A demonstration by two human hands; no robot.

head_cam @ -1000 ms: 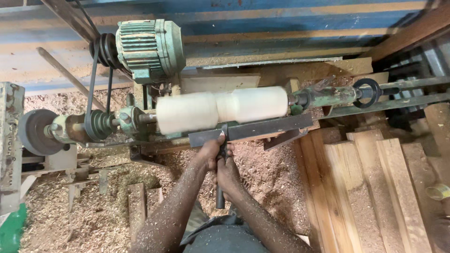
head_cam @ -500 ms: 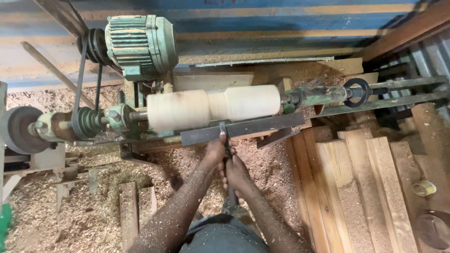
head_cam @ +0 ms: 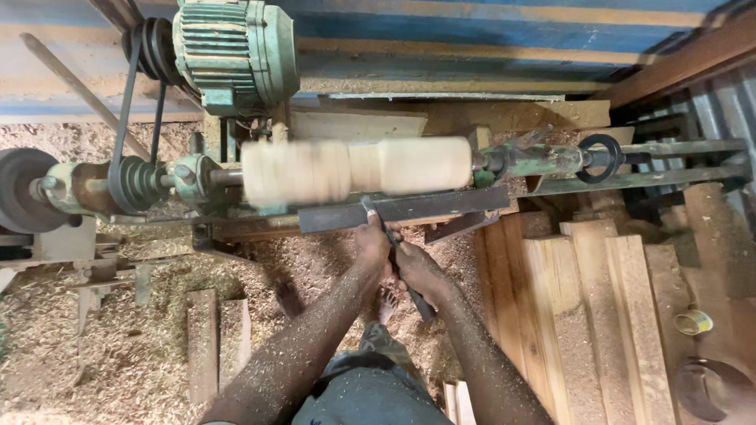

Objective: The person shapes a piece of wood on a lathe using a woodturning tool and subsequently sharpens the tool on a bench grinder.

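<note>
Both hands remain closed on the chisel (head_cam: 398, 256), as half a second ago. The left hand (head_cam: 372, 240) grips it near the tip, against the metal bar (head_cam: 441, 208); the right hand (head_cam: 417, 267) holds the handle just behind. The tip meets the blurred wood cylinder (head_cam: 354, 169) directly above the left hand. The motor (head_cam: 232, 51) now appears further left.

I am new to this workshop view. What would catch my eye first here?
First, the pale wooden cylinder, blurred, mounted across the middle on a lathe. Just below it, the left hand and right hand hold a chisel on the dark tool rest. A green motor sits upper left, above sawdust.
</note>
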